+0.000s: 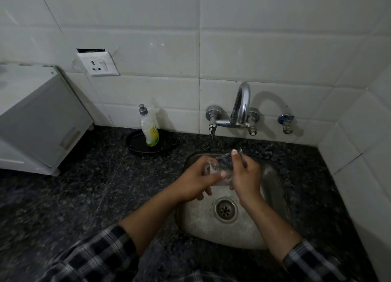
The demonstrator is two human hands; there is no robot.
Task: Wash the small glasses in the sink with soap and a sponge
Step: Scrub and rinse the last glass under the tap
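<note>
Glass (224, 161) in left hand (195, 181) and right hand (246, 176) (both gripping), axis tilted, mouth seemingly up-right.

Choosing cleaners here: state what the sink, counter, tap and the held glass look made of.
Sink: likely stainless steel, dull brushed grey, water-stained.
Counter: speckled black stone, probably polished granite, faint sheen.
Tap: chromed metal, mirror-bright highlights.
Small glass: transparent, glass by its look, though clear plastic is possible.

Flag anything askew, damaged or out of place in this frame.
The wall socket sits crooked, with a dark gap in the tile above its plate, as if pulled loose. The dish soap bottle leans in a black dish. The left hand and right hand grip the small glass over the sink; nothing odd there.
</note>
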